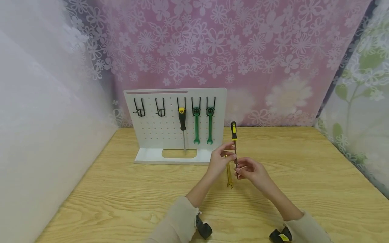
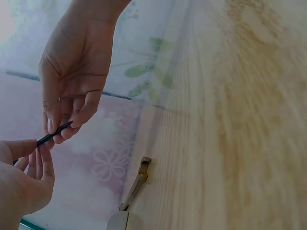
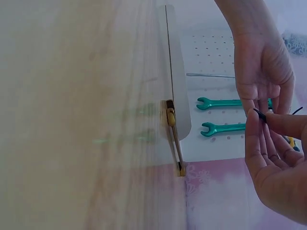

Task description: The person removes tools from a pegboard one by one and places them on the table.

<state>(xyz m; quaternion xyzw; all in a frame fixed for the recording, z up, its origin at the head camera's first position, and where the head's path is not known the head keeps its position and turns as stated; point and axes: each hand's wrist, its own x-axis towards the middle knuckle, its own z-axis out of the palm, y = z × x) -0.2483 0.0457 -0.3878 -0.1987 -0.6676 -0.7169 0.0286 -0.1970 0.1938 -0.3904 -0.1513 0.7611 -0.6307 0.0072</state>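
A person's left hand and right hand pinch a screwdriver by its thin shaft over a wooden table, near a white pegboard. The head view shows the black-and-yellow handle; the left wrist view, only dark shaft between the hands. The tool's long axis stands nearly upright — handle up, tip down.

The person wears long, plain beige sleeves, the left sleeve and right sleeve both over the near edge of the tabletop. The left cuff has a slightly ragged rim. Below it sits a black wrist device with a rounded end; a second black device, at the right cuff, carries a yellow patch. Left hand and right hand are bare.
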